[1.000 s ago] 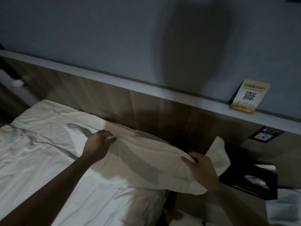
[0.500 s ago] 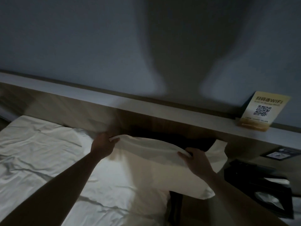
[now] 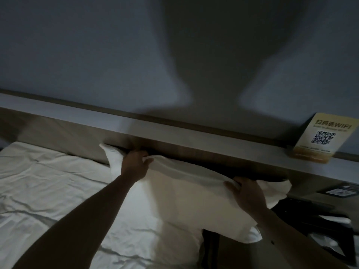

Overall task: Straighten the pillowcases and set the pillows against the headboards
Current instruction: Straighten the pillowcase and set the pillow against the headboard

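A white pillow (image 3: 186, 193) in its pillowcase stands tilted up at the head of the bed, its top edge close under the wooden headboard (image 3: 73, 138). My left hand (image 3: 136, 164) grips the pillow's top edge near its left corner. My right hand (image 3: 246, 193) grips the same edge near the right corner, where a loose flap of pillowcase sticks out. The pillow's right end overhangs the side of the mattress.
A rumpled white sheet (image 3: 44, 187) covers the bed on the left. A ledge (image 3: 213, 144) tops the headboard and carries a yellow WIFI QR card (image 3: 320, 138). A black tissue box (image 3: 326, 224) stands on the bedside surface at right, below a wall switch panel (image 3: 338, 191).
Both hands have lifted the pillow from lying flat and carried it up toward the headboard. The view has tilted up toward the wall.
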